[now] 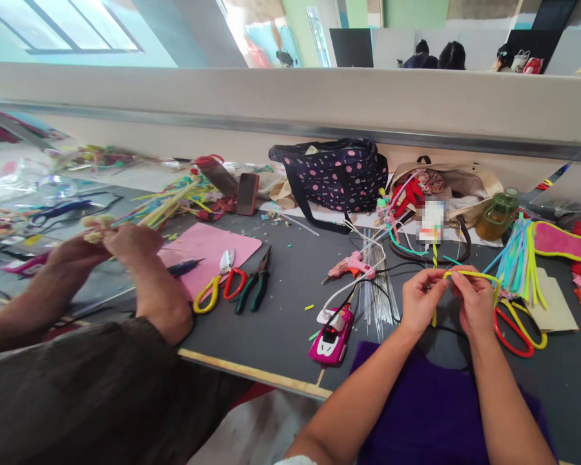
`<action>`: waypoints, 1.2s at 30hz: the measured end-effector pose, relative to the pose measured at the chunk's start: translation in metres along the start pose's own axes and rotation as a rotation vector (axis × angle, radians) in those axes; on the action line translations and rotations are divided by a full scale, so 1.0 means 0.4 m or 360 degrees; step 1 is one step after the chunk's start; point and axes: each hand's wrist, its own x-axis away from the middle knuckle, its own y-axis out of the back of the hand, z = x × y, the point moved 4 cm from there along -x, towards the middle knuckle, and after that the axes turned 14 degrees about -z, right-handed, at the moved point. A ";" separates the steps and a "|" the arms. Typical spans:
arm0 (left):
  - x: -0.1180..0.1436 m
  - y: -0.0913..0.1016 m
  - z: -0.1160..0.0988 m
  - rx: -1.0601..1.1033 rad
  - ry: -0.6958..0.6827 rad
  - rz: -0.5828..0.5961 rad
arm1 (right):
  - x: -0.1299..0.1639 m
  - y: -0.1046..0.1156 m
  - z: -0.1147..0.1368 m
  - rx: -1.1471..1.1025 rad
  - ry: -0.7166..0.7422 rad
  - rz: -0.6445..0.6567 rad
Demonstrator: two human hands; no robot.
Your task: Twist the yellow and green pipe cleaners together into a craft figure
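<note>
Between my two hands is a yellow pipe cleaner [487,278], its bent end hanging down on the right. My left hand [422,300] pinches it with thumb and forefinger. Close beside it, my right hand [474,300] also pinches it from the other side. A twisted yellow strand [434,255] stands behind and below my fingers. Right of my right hand lie scissors [516,329] with red and yellow handles. A bunch of blue, green and yellow pipe cleaners [520,258] rests just beyond them. Purple cloth [416,407] lies under my forearms.
A pink glue gun [351,266], clear sticks [377,303] and a magenta power strip [332,339] lie left of my hands. Pliers [255,284] and other scissors [221,284] sit further left, near a co-worker's hands [126,239]. A dotted bag [334,174] and bottle [498,216] stand behind.
</note>
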 end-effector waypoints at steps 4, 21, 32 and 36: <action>0.001 -0.001 0.002 0.0093 0.0148 0.0010 | -0.002 0.001 -0.006 -0.0005 -0.0018 -0.0029; -0.003 -0.005 0.008 0.0205 0.0340 0.0290 | -0.008 0.004 -0.020 -0.0181 -0.0397 0.0172; -0.006 -0.008 0.007 0.0164 0.0415 0.0455 | -0.006 0.004 -0.012 -0.0204 -0.0441 0.0283; -0.010 -0.006 -0.004 0.0121 0.0218 0.0487 | -0.004 0.002 -0.010 -0.0147 -0.0433 0.0300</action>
